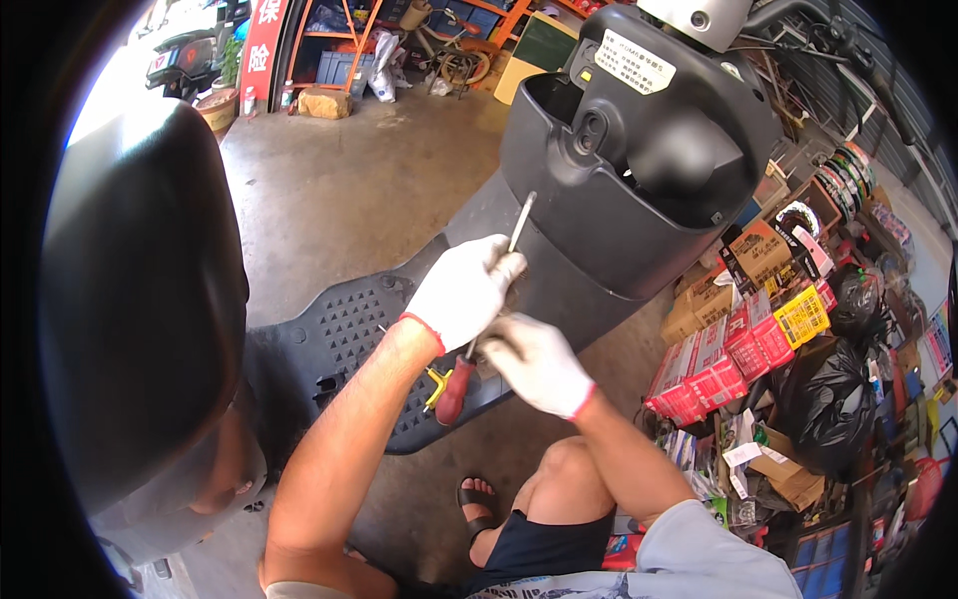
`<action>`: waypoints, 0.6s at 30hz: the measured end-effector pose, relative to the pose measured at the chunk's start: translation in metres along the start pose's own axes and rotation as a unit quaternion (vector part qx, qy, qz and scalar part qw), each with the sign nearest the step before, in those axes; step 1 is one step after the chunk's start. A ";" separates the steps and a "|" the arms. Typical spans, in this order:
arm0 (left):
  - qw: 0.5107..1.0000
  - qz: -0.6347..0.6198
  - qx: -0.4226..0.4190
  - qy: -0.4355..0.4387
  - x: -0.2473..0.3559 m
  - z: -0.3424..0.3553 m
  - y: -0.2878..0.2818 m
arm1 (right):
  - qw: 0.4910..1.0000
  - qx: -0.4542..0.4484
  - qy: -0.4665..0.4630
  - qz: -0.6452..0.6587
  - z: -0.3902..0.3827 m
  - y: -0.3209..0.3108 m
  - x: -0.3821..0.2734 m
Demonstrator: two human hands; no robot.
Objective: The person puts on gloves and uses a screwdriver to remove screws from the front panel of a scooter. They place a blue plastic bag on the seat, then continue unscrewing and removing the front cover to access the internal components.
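Observation:
My left hand (461, 290), in a white glove with a red cuff, is closed around a screwdriver (522, 222). The metal shaft points up and away toward the scooter's black front panel (579, 250). Close below it is my right hand (544, 367), gloved the same way, its fingers curled together; what they hold is hidden. A red screwdriver handle (456, 391) shows under the hands, roughly in line with the shaft; whether both belong to one tool is covered. Beside it is a yellow-handled tool (436, 389), over the black textured footboard (344, 324).
The scooter's dark seat (150, 290) rises at the left. An open storage pocket (689, 205) sits in the front panel. At the right are stacked red boxes (714, 364), cartons and black plastic bags (828, 409). Orange shelving (344, 40) stands at the back.

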State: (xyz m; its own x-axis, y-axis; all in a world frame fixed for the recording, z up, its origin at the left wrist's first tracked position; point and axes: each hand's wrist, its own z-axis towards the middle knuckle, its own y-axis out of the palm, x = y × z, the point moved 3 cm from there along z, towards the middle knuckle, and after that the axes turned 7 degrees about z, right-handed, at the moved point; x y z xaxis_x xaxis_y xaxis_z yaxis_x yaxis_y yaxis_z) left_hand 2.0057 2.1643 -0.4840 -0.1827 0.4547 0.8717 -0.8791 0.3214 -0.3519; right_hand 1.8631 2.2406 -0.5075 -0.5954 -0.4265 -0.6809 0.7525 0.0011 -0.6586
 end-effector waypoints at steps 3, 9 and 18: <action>0.996 -0.033 0.072 -0.034 -0.002 0.002 -0.017 | 0.967 0.158 -0.127 -0.152 -0.001 -0.077 -0.056; 0.990 -0.051 0.133 -0.004 -0.018 0.010 -0.027 | 0.869 0.174 -0.129 -0.445 0.041 -0.163 -0.089; 0.987 -0.071 0.143 0.007 -0.002 0.009 -0.031 | 0.837 0.045 -0.026 -0.544 0.075 -0.157 -0.074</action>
State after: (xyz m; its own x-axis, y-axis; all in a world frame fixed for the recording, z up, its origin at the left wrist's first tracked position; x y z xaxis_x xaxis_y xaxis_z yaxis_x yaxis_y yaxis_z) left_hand 2.0291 2.1460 -0.4719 -0.0451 0.4344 0.8996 -0.9839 0.1365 -0.1152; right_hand 1.8099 2.2039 -0.3298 -0.9308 -0.1700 0.3237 -0.2084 -0.4807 -0.8517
